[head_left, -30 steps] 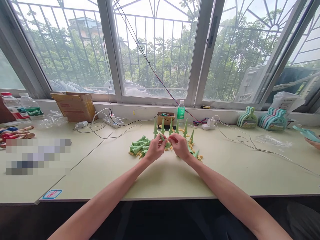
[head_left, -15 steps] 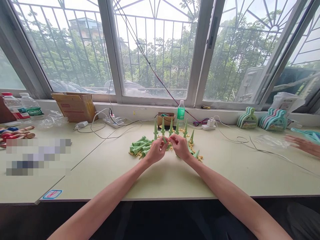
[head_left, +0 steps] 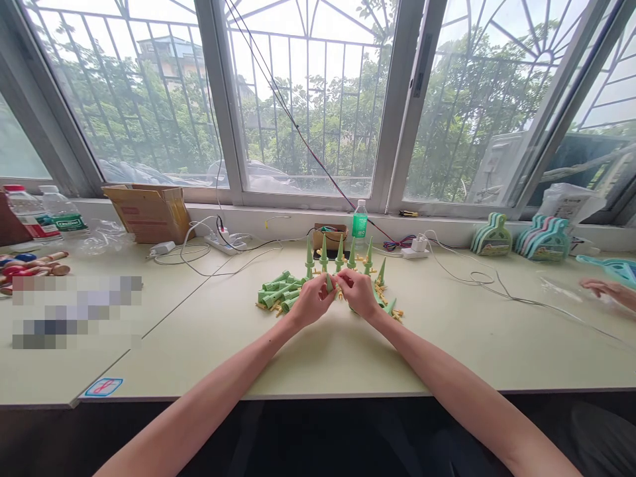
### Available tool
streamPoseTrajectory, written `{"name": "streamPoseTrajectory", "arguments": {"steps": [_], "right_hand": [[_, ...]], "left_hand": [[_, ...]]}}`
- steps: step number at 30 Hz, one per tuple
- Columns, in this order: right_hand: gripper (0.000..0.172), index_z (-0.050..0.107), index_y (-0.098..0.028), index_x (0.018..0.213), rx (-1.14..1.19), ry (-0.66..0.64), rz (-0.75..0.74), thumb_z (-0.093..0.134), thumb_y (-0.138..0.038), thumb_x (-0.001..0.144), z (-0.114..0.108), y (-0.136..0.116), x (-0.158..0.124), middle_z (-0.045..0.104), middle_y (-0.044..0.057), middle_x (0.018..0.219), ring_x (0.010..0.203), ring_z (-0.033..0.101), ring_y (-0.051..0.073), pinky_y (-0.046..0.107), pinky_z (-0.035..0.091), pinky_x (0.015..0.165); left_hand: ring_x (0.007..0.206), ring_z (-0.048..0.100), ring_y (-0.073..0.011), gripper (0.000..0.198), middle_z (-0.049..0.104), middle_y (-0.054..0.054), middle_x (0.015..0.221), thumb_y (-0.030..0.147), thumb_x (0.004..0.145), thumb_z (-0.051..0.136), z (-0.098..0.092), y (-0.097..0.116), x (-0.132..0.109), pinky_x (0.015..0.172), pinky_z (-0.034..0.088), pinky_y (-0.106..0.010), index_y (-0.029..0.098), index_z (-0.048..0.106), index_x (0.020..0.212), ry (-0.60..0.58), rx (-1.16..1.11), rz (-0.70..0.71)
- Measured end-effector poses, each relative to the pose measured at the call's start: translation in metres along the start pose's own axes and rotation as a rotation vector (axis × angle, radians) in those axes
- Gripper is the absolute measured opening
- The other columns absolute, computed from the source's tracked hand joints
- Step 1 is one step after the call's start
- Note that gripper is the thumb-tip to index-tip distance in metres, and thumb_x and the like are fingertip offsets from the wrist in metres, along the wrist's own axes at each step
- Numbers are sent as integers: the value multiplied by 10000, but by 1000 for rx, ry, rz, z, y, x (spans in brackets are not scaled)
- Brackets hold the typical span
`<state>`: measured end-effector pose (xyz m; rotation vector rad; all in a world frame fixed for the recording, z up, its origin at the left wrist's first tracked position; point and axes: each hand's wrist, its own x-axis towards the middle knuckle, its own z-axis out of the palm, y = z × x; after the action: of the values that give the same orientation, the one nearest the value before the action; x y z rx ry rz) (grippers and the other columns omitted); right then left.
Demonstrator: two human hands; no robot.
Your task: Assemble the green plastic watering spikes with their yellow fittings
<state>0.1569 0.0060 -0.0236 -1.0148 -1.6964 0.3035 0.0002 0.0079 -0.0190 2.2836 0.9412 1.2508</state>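
Observation:
Both of my hands meet over the table in front of me. My left hand is closed on a small green plastic watering spike, its cone showing between the fingers. Close beside it, my right hand pinches at the spike's end; what its fingertips hold is hidden. Behind the hands several finished-looking green spikes with yellow valves stand upright in a row. Loose green tubes lie piled on the left. Small yellow valve pieces and more cones lie to the right, partly covered by my right hand.
A green-labelled bottle and a small open box stand behind the row. White cables cross the right side. At far right another person's hand is near clear plastic wrap and a blue dustpan. A cardboard box sits left.
My left hand has shifted slightly right, and the green spike in it has turned more upright. The other person's hand at the right has drawn back toward the edge.

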Motion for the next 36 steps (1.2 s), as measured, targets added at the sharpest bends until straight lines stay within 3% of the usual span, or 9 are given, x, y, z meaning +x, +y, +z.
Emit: {"name": "streamPoseTrajectory", "arguments": {"steps": [8, 15, 19, 27, 36], "right_hand": [[309, 587, -187, 766, -71, 65, -37, 395, -349, 946, 1, -7, 0, 547, -8, 626, 541, 450, 122, 241, 362, 567], [313, 591, -178, 885, -22, -6, -53, 408, -423, 955, -1, -12, -1, 630, 29, 773, 636, 537, 135, 244, 418, 617], [316, 588, -180, 892, -5, -50, -62, 412, -434, 955, -1, -11, -1, 626, 32, 782, 652, 531, 136, 241, 424, 612], [356, 572, -189, 778, -23, -69, -36, 401, -447, 953, 1, -4, -1, 544, -13, 620, 539, 435, 116, 233, 356, 536], [433, 354, -206, 584, -63, -34, 3, 435, -468, 919, 2, -4, -1, 390, -35, 508, 484, 307, 105, 244, 256, 481]], "left_hand": [[576, 522, -81, 62, 559, 15, 733, 246, 839, 529, 0, 4, 4, 587, 475, -214, 186, 514, 841, 97, -48, -15], [535, 527, -75, 140, 534, 23, 712, 307, 814, 568, -3, 9, 7, 489, 440, -183, 183, 504, 829, 241, -181, -97], [530, 523, -76, 140, 539, 19, 715, 298, 799, 581, -3, 11, 6, 473, 431, -182, 182, 507, 822, 237, -202, -116], [549, 532, -83, 139, 577, 0, 725, 293, 792, 592, -1, 5, 2, 517, 450, -200, 170, 527, 786, 153, -153, -70], [562, 527, -90, 53, 589, -8, 724, 209, 786, 565, 1, 0, 0, 517, 439, -201, 173, 526, 782, 86, -70, -8]]}}
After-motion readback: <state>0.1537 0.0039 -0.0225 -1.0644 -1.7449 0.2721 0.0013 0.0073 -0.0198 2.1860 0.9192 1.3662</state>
